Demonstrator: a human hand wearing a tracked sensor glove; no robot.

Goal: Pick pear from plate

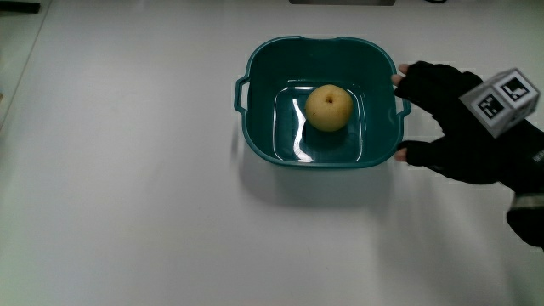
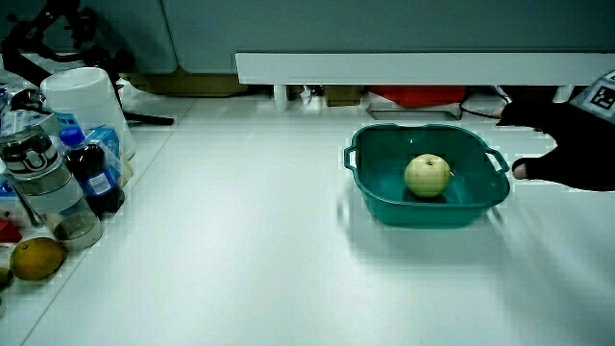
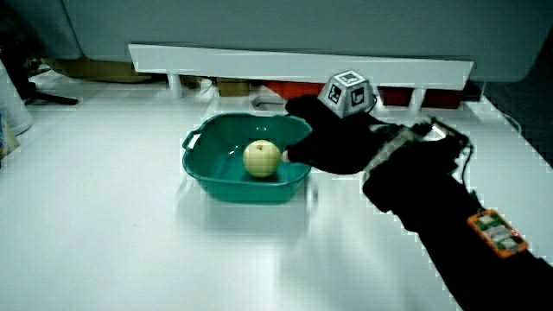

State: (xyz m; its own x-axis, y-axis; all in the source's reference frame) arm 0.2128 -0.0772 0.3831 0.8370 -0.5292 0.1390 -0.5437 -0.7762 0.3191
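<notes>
Black-gloved hand [image 1: 463,127] beside the teal plate [image 1: 259,127], at its handle, fingers spread wide, nothing held; fingertips [image 1: 401,155] just at the rim. Patterned cube [image 1: 503,100] on the hand's back. Yellow pear [image 1: 329,108] upright in the plate's middle, stem dimple up, untouched, apart from the hand. White table [image 1: 127,212] underneath; bottles [image 2: 58,183] at the table's edge in a side view. Low white partition [image 2: 423,67] farthest off.

Forearm [image 1: 531,212] cut off at picture edge in main view. In a side view, hand [image 2: 577,144] only partly in frame, its cube [image 2: 602,96] clipped. In a side view, hand [image 3: 333,142] covers part of the teal basin's rim [image 3: 298,130]. Bottles [image 2: 58,183] by tabletop edge: labels too small to read.
</notes>
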